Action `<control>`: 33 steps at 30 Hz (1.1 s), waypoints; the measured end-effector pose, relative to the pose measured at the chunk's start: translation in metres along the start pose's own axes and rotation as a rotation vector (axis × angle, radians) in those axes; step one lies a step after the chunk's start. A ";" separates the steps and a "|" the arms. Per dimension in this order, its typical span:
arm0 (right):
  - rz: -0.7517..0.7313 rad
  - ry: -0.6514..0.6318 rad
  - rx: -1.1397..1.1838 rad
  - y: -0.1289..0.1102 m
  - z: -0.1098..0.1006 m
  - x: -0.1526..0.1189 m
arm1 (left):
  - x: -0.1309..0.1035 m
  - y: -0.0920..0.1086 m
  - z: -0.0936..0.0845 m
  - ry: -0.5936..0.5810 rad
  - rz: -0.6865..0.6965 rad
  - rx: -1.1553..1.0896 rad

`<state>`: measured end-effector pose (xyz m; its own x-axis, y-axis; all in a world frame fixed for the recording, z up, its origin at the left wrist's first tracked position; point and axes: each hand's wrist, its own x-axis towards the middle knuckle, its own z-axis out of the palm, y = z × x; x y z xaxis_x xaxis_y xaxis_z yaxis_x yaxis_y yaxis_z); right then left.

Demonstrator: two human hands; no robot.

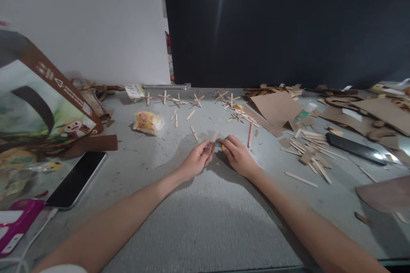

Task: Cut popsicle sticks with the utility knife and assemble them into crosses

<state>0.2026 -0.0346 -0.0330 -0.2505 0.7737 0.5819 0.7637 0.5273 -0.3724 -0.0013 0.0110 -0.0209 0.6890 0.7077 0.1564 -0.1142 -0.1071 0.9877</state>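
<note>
My left hand (199,158) is closed, pinching a short flat wooden stick (215,136) that points up and away from me. Facing it, my right hand (238,153) is wrapped round a small tool with a yellow handle (223,146). The tool's dark metal end meets the stick at my left fingertips; its exact kind is hidden by my fingers. Just beyond the hands lies a loose cut stick piece (194,133). A red patterned pen-like stick (250,135) rests to the right of my right hand.
Several small crossed-stick pieces (179,100) stand along the back. At right are a pile of wooden sticks (312,153), brown cardboard (275,108), a glue stick (305,113) and a black lamp (354,147). At left lie a phone (78,179), a snack packet (147,123) and a printed bag (41,94).
</note>
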 end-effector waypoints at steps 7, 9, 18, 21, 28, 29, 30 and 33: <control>-0.001 0.045 0.069 -0.003 -0.003 0.000 | -0.001 0.001 0.000 -0.005 -0.009 -0.064; 0.009 0.048 0.076 -0.003 -0.002 -0.001 | 0.000 0.000 0.000 -0.004 -0.004 -0.078; 0.037 0.046 0.050 -0.002 0.000 -0.002 | 0.002 -0.004 -0.001 0.018 -0.045 -0.088; 0.039 0.046 0.043 -0.003 -0.001 -0.002 | 0.002 -0.004 -0.001 0.014 -0.057 -0.095; 0.008 0.155 -0.113 -0.003 0.002 -0.002 | 0.001 -0.001 -0.001 0.031 -0.075 -0.075; 0.007 0.180 -0.127 -0.002 0.002 -0.002 | 0.001 0.000 -0.001 0.027 -0.071 -0.074; 0.012 0.209 -0.136 -0.002 0.002 -0.002 | 0.000 0.000 -0.002 0.023 -0.064 -0.071; 0.068 0.290 -0.129 0.000 -0.001 -0.002 | 0.000 0.001 -0.003 0.009 -0.055 -0.056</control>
<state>0.2038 -0.0364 -0.0332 -0.0305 0.6633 0.7477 0.8466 0.4148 -0.3335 -0.0035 0.0125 -0.0201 0.6887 0.7179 0.1011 -0.1162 -0.0284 0.9928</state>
